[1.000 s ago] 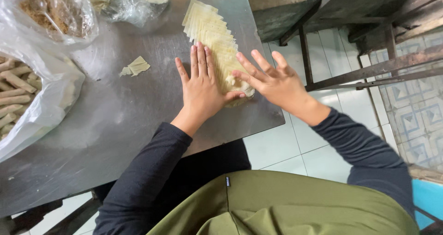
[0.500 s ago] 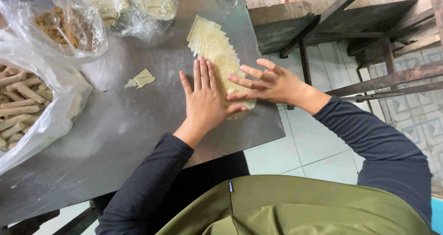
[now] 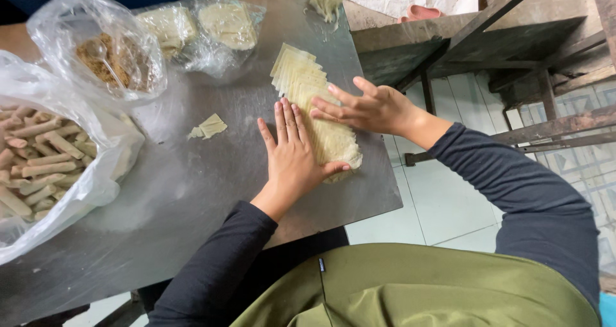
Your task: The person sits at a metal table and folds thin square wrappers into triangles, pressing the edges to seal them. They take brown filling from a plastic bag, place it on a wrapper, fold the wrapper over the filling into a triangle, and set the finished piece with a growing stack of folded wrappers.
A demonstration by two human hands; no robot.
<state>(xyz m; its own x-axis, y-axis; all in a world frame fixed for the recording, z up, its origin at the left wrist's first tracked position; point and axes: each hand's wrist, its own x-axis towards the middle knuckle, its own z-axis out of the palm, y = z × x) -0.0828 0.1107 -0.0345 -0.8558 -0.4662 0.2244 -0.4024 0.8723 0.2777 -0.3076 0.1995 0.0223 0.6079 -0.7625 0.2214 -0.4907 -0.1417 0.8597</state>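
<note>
A fanned row of thin pale dough wrappers [image 3: 307, 86] lies along the right side of a grey metal table [image 3: 212, 179]. My left hand [image 3: 292, 154] rests flat on the table, fingers together, its thumb against the near end of the row. My right hand [image 3: 366, 109] hovers over the middle of the row with fingers spread, fingertips touching the wrappers. Neither hand holds anything.
A clear bag of rolled pastry sticks [image 3: 38, 166] sits at the left. Behind it are a bag of brown filling [image 3: 102, 57] and a bag of dough pieces [image 3: 212, 28]. A loose wrapper scrap [image 3: 208, 128] lies mid-table. The table edge and tiled floor [image 3: 443, 192] are right.
My right hand has moved left from the table's edge onto the wrapper row. My left hand has stayed flat beside the row.
</note>
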